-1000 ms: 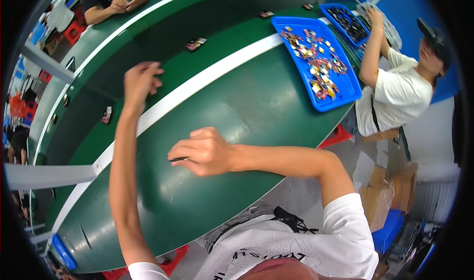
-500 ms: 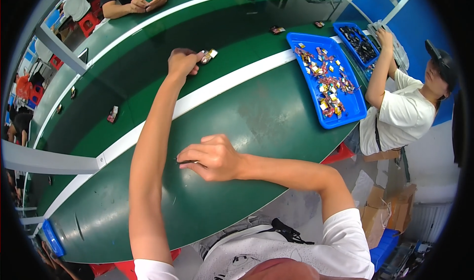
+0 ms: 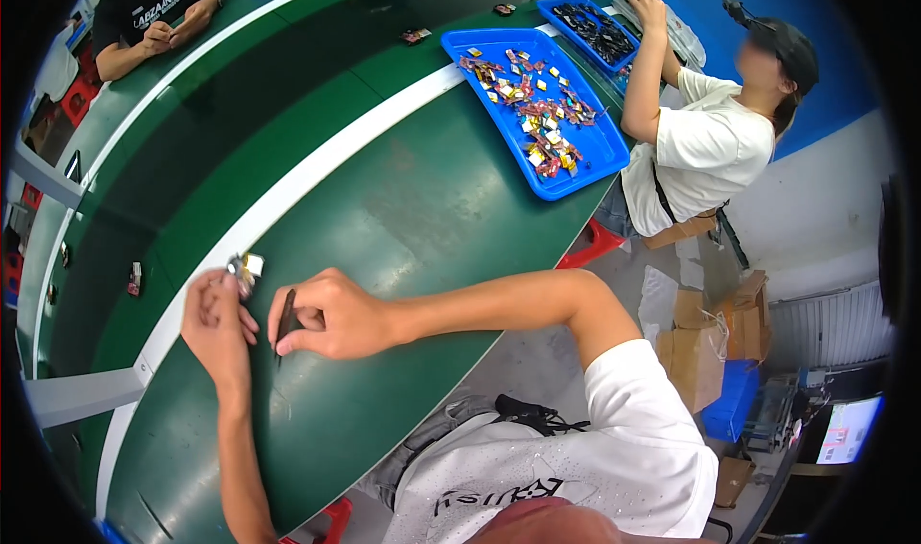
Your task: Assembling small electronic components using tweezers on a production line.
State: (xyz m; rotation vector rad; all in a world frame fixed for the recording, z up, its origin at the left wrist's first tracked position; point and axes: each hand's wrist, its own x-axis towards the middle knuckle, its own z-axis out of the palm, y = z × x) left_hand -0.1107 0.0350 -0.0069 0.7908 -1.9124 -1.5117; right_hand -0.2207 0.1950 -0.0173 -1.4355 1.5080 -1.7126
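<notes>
My left hand (image 3: 217,325) is closed on a small electronic part (image 3: 247,280) with a silvery body and a white-and-yellow tab, held over the near side of the white rail. Just right of it, my right hand (image 3: 336,316) grips slim dark tweezers (image 3: 285,321), tips pointing down toward the green worktop. The two hands are close together but apart. Similar small parts lie in a blue tray (image 3: 533,172) at the far right of the worktop, in a loose heap of red, yellow and white pieces.
A white rail (image 3: 317,172) divides my green worktop (image 3: 422,227) from the darker green belt (image 3: 259,122), where scattered parts such as one at left (image 3: 134,278) lie. A second blue tray (image 3: 628,45) holds black pieces beside a co-worker (image 3: 715,151). Another person (image 3: 158,16) sits across.
My left hand has come back from over the belt, bringing the small part near my body. My right hand has shifted left beside it, tweezers turned more upright. The whole view has swung right.
</notes>
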